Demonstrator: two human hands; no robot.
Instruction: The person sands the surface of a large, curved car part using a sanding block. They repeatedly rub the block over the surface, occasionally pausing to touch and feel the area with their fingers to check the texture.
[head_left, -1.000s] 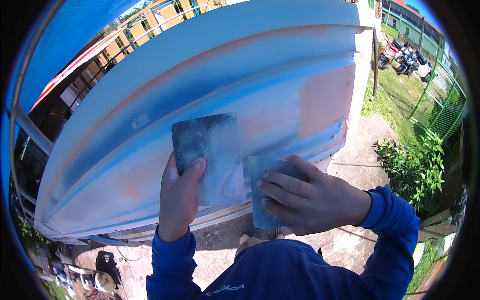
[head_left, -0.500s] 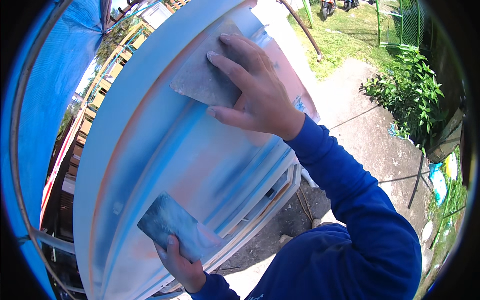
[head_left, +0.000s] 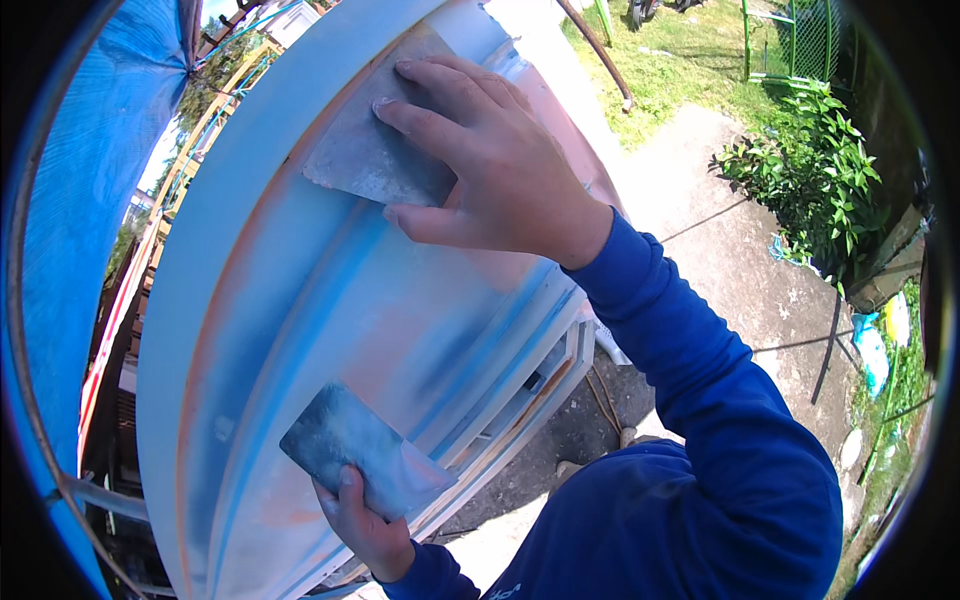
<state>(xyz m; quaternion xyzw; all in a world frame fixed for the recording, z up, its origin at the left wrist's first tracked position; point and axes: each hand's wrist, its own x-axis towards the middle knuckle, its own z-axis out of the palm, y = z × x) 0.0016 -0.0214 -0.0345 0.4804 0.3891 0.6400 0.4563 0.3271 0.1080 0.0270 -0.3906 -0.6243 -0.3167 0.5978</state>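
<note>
The right grip (head_left: 495, 165) pinches a spreader (head_left: 345, 150) against the hull (head_left: 325, 330); uneven pressure could gouge it. The left grip (head_left: 365, 528) pinches a plate (head_left: 345, 435).

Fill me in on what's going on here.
A person's right hand holds a thin grey sheet, apparently against the upper part of a curved, patchily coloured hull. The left hand grips a dark rectangular plate with a pinkish smear toward one end, in front of the hull.

Hull (head_left: 330, 310) streaked white, blue, orange; 2 mottled grey plates (head_left: 350, 435); blue sleeves (head_left: 690, 330).
</note>
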